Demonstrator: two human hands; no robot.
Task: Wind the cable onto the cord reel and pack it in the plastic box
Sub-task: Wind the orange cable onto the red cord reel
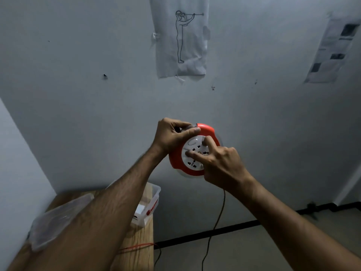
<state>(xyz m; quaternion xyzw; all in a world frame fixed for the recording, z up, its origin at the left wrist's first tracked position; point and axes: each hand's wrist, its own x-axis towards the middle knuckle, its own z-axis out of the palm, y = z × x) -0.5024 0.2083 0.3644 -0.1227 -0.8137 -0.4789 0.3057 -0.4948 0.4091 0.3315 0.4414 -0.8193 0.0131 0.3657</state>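
The left hand (172,136) grips the cord reel (192,151) rim, steadying it in the air above the tabletop (140,239); right hand (218,163) fingers curl onto its white socket face, likely to turn it; the cable (216,222) hangs slack toward the floor; the plastic box (154,194) waits open below.

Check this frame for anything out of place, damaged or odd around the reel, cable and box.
Nothing looks damaged. The cord reel is held up in the air by both hands, and the cable hangs loose from it toward the floor, not fully wound. The plastic box sits open at the table's edge.
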